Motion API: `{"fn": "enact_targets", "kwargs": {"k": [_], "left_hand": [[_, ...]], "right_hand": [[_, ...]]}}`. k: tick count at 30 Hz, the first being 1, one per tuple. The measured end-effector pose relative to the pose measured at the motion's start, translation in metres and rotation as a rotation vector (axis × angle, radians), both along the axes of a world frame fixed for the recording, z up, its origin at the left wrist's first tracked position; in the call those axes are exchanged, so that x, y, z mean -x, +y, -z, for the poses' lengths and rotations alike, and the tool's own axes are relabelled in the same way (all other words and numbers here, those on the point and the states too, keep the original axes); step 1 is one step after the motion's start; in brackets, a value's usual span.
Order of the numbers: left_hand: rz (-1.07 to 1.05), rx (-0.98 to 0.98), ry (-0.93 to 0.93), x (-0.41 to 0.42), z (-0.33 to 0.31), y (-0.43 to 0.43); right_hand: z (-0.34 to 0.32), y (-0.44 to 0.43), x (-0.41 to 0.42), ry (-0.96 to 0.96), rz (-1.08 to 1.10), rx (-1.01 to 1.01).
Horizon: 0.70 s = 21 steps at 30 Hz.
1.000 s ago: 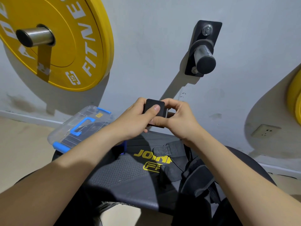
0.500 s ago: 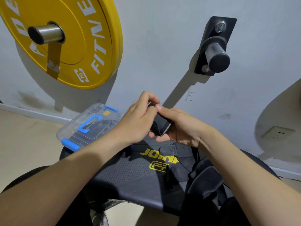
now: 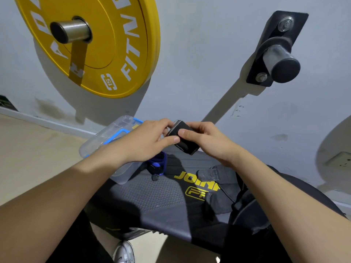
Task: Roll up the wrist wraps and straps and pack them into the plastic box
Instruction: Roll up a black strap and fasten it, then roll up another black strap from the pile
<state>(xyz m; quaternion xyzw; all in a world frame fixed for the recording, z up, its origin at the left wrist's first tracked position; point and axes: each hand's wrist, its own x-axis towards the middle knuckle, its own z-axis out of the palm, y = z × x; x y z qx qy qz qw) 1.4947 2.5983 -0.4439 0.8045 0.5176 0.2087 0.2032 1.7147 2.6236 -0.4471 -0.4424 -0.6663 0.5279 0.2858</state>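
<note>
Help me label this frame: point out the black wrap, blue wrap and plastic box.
black wrap [image 3: 187, 145], head view, on its flat outer face.
blue wrap [image 3: 158, 163], head view, on its rolled band.
plastic box [image 3: 98, 141], head view, on its clear lid.

Black wrap roll [image 3: 183, 138]: woven cloth, matt, layered edge showing. Plastic box [image 3: 96, 144] just left of it: clear plastic, glossy; handle [image 3: 115, 136] blue plastic. Blue wrap [image 3: 157, 164] right against plastic box: cloth, faint sheen. Surface [image 3: 152, 194] under plastic box: dark matt pad, dimpled, yellow print. Loose straps [image 3: 218, 202] well right of plastic box: black cloth, one grey rough patch. Weight plate [image 3: 123, 54] above plastic box: yellow, smooth, low sheen; peg [image 3: 76, 31] through it brushed metal. Wall [image 3: 199, 63] behind: matt paint, scuffed.
</note>
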Motion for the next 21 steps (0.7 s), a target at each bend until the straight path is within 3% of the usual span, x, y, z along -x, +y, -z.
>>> {"fn": "enact_targets", "kwargs": {"k": [3,5,8,12,21], "left_hand": [[-0.021,0.023,0.218,0.018,0.009,0.008],[-0.032,0.154,0.383,0.031,0.017,0.011],[-0.095,0.386,0.598,0.048,0.029,0.013],[-0.077,0.548,0.698,0.062,0.04,0.01],[-0.028,0.431,0.87,0.075,0.053,-0.003]], "right_hand": [[0.021,0.012,0.008,-0.483,-0.018,-0.208],[0.033,0.013,0.021,-0.699,-0.116,-0.247],[0.047,0.007,0.045,-0.806,-0.293,-0.278],[0.068,-0.005,0.083,-0.944,-0.466,-0.362],[0.111,-0.005,0.128,-0.949,-0.392,-0.357]]}}
